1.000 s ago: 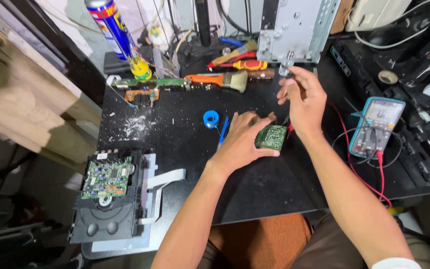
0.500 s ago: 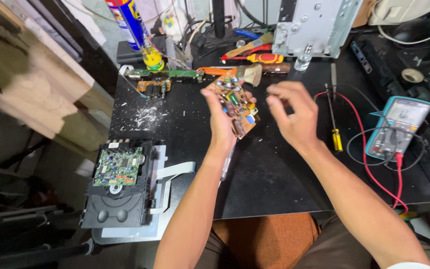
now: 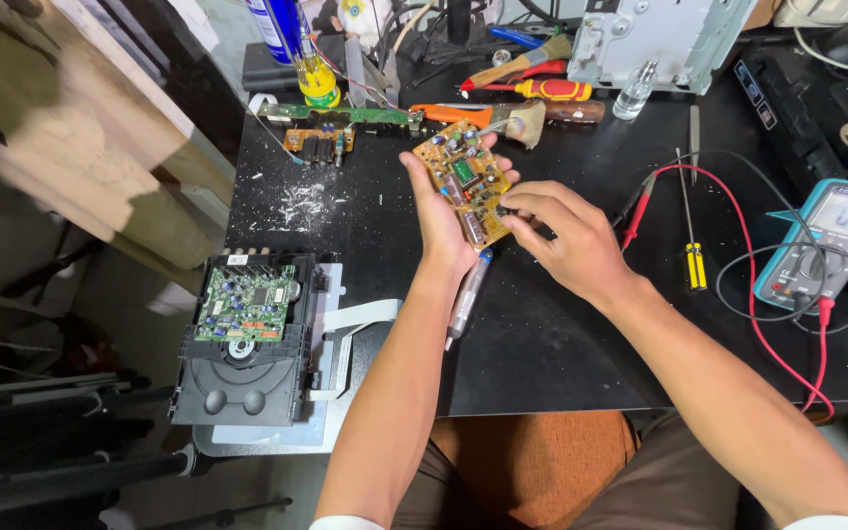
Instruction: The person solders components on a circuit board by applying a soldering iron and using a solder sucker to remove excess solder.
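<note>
The left hand [image 3: 441, 221] holds an orange circuit board [image 3: 463, 183] upright above the black table [image 3: 561, 334], fingers curled round its far edge and parts facing the person. A second ago this hand pressed a small board flat on the table. The right hand [image 3: 566, 236], half closed, pinches the board's lower corner; earlier it hovered apart. A pen-like tool [image 3: 468, 294] lies under the left wrist, and a yellow-handled screwdriver [image 3: 694, 231] lies just right of the right hand.
</note>
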